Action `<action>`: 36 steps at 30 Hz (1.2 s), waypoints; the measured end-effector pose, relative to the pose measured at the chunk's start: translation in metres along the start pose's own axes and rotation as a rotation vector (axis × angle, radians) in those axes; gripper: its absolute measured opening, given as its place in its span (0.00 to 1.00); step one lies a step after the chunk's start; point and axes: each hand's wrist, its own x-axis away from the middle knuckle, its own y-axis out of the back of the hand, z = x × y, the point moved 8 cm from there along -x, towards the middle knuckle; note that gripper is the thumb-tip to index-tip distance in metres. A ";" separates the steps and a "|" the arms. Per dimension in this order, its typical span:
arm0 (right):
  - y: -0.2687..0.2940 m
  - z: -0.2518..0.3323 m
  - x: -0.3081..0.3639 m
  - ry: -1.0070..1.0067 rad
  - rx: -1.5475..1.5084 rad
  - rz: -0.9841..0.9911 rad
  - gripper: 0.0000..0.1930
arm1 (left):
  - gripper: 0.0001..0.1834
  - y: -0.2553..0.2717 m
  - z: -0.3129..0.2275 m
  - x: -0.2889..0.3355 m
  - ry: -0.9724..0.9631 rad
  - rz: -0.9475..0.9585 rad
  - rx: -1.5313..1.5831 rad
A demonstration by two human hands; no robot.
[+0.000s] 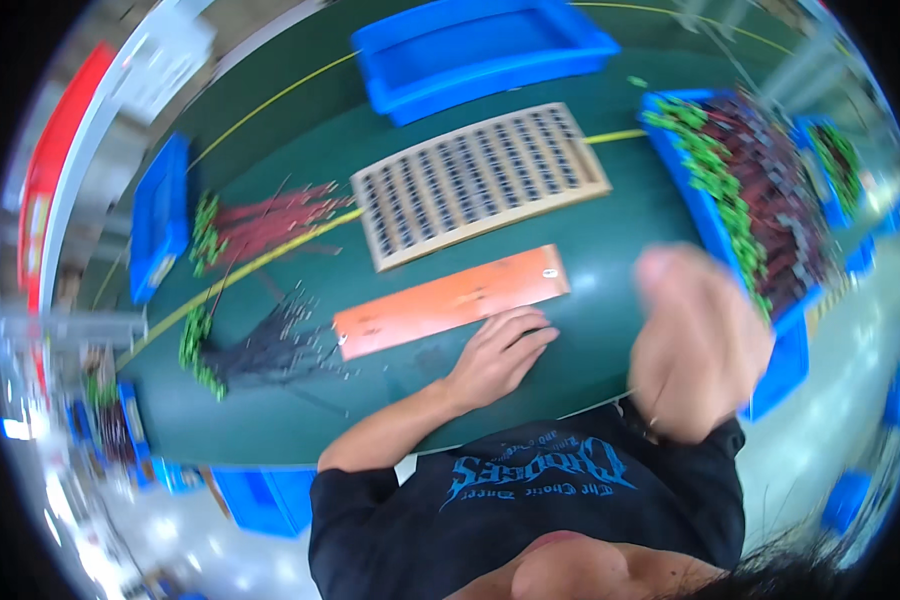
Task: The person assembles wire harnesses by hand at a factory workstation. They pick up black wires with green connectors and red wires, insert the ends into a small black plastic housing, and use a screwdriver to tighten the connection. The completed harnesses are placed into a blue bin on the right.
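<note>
My left hand (500,352) rests on the green table by the near edge of a long orange board (450,300), toward its right end. Its fingers are bent, with the thumb close to the fingertips; anything between them is too small to make out. My right hand (698,345) is raised near the table's right side and smeared by motion, so its fingers cannot be read. Close to it stands a blue bin (712,215) of wire leads with green connectors (705,160), dark red wires and grey ends. Beyond the board lies a pale tray (480,180) with rows of small dark parts.
A blue tray (485,60) sits at the far side. On the left lie bundles of red wires (270,222) and black wires (260,345) with green connectors, beside another blue bin (160,220). Yellow lines (240,275) cross the table. More blue bins (265,500) stand below its edge.
</note>
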 end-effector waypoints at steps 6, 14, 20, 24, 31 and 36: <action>-0.036 0.093 0.000 0.174 -0.574 0.228 0.10 | 0.21 0.019 0.007 0.016 -0.016 -0.145 -0.147; -0.053 0.078 0.002 -0.065 -0.891 0.470 0.09 | 0.17 0.005 0.012 -0.002 -0.073 -0.159 -0.288; -0.030 0.074 -0.008 -0.123 -0.910 0.512 0.10 | 0.17 0.000 0.000 -0.009 -0.153 -0.123 -0.297; -0.006 0.063 0.013 -0.100 -0.894 0.689 0.12 | 0.15 0.012 0.002 0.024 -0.134 -0.163 -0.360; -0.028 -0.062 0.007 -0.476 -0.857 0.062 0.18 | 0.12 -0.007 -0.001 0.000 -0.174 -0.089 -0.325; -0.216 -0.201 0.076 -0.621 -0.700 0.215 0.14 | 0.12 -0.003 -0.004 0.012 -0.162 -0.066 -0.327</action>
